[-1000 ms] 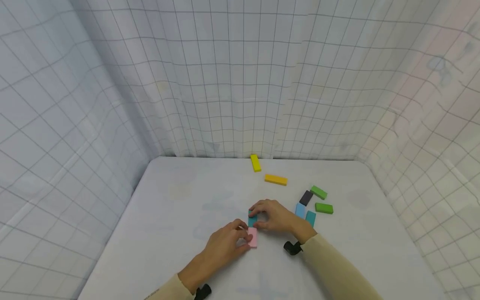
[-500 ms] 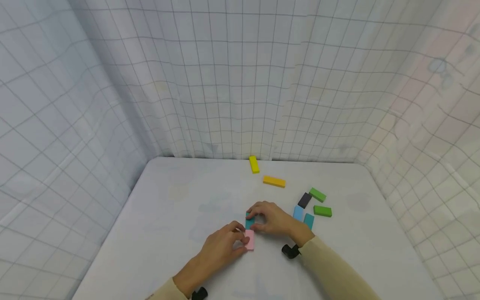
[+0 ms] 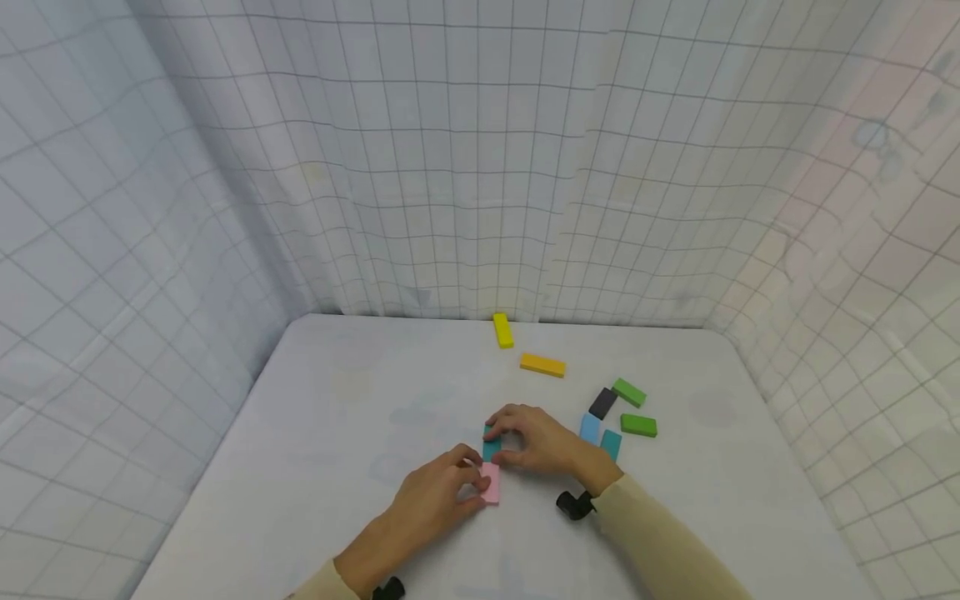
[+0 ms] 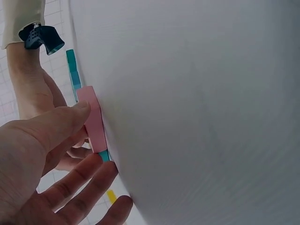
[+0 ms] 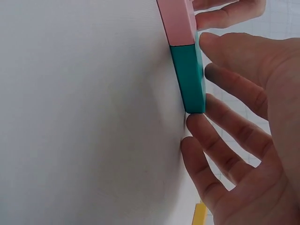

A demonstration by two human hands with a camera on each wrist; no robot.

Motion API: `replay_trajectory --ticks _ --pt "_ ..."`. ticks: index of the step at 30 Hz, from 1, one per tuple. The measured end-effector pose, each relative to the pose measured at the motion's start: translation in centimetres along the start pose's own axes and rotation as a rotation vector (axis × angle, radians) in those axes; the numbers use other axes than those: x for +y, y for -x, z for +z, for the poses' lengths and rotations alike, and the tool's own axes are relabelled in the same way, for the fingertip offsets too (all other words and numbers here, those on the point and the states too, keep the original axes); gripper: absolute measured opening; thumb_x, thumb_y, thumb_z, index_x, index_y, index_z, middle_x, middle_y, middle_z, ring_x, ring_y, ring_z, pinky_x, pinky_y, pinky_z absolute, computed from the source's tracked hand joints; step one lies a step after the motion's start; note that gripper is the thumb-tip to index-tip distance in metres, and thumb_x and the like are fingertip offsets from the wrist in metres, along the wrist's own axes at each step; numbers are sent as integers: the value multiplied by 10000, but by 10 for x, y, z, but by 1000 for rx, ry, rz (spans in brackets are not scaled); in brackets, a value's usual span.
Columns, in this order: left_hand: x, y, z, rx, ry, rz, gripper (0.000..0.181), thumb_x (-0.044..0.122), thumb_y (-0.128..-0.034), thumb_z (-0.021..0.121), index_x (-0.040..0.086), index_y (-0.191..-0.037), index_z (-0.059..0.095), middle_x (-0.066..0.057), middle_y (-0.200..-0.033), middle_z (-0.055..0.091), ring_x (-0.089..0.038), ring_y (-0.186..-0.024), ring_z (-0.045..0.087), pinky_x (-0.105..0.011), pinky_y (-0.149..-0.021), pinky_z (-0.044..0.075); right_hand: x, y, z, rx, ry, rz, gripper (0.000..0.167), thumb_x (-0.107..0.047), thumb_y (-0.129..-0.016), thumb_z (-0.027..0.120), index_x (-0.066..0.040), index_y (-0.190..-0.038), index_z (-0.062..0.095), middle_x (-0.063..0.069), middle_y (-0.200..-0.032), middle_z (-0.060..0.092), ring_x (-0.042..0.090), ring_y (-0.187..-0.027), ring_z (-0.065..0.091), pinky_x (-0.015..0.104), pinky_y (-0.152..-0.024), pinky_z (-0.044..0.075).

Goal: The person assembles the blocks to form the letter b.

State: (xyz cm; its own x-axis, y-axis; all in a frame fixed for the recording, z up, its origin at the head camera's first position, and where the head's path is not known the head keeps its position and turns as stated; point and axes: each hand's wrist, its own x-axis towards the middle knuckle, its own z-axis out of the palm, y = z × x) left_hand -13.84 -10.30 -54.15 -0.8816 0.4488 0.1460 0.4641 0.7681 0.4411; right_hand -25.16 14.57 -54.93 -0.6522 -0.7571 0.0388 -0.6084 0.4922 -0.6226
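A pink block (image 3: 490,490) and a teal block (image 3: 491,451) lie end to end on the white tabletop, their ends meeting in the right wrist view. With thumb and fingers, my left hand (image 3: 432,497) holds the pink block (image 4: 95,124); its thumb tip rests on the block in the left wrist view. Just beyond it, my right hand (image 3: 542,442) holds the teal block (image 5: 188,77) between thumb and fingers, the fingertips at its far end. Part of the teal block is hidden by my right fingers in the head view.
Right of my right hand lie a light blue block (image 3: 589,427), another teal block (image 3: 611,445), a black block (image 3: 603,403) and two green blocks (image 3: 638,425). Farther back are an orange block (image 3: 542,365) and a yellow block (image 3: 503,331). Grid-patterned curtains (image 3: 480,167) enclose the table.
The whole head view has shifted slightly, so table, blocks and hands appear a little farther left and lower. Both hands keep the same hold on the pink and teal blocks.
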Motion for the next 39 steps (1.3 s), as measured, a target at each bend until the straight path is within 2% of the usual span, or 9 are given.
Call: replay_trajectory --ticks 4,7,13,21,25,29,33,39 --pt "-1 0 -2 -5 -3 3 124 217 -933 1009 226 -1007 910 30 -1333 763 -168 -1052 810 -317 -744 683 1 -1 -4 27 14 -2 297 -272 -1088 860 -213 -1378 830 -21 -1498 748 213 -1423 704 488 -1235 601" --pt "-1 -1 -1 -20 5 -6 120 213 -933 1009 219 -1011 917 21 -1338 760 -164 -1055 812 -319 -765 688 4 0 -10 74 25 6 301 -260 -1093 855 -193 -1385 830 -25 -1454 766 207 -1344 732 466 -1165 632" --pt "-1 -1 1 -50 6 -20 117 240 -950 997 209 -1042 932 9 -1371 751 -177 -1085 826 -347 -823 712 12 -3 -22 166 65 86 284 -248 -1118 823 -177 -1393 822 -34 -1404 783 192 -1201 758 417 -1057 665" --pt "-2 -1 2 -61 -17 -33 96 256 -970 984 225 -1041 927 19 -1390 752 -164 -1081 820 -349 -841 709 26 -13 -49 311 129 148 323 -182 -1109 815 -107 -1423 807 107 -1441 758 285 -1170 756 510 -1028 671" --pt "-2 -3 3 -58 -27 -31 107 255 -964 990 225 -1046 927 21 -1399 749 -158 -1081 815 -344 -844 713 36 -15 -60 367 124 229 336 -173 -1103 824 -107 -1432 806 125 -1420 745 303 -1177 736 528 -1048 667" --pt "1 -3 7 -61 -24 -39 118 261 -964 991 214 -1054 931 12 -1400 749 -157 -1080 813 -338 -856 716 46 -13 -66 377 119 312 353 -186 -1098 833 -117 -1443 805 161 -1438 725 336 -1204 724 539 -1053 668" --pt "1 -2 6 -43 -12 -26 120 243 -962 991 203 -1055 927 -8 -1392 747 -165 -1048 815 -327 -821 703 56 -13 -67 373 150 359 364 -210 -1103 831 -127 -1456 800 188 -1473 702 352 -1217 715 536 -1057 663" --pt "-2 -2 5 -28 -7 -13 124 227 -962 989 192 -1061 925 -19 -1402 742 -180 -1039 820 -326 -795 696 65 -11 -70 367 192 363 363 -198 -1103 814 -97 -1451 801 241 -1469 697 391 -1205 686 575 -1065 623"
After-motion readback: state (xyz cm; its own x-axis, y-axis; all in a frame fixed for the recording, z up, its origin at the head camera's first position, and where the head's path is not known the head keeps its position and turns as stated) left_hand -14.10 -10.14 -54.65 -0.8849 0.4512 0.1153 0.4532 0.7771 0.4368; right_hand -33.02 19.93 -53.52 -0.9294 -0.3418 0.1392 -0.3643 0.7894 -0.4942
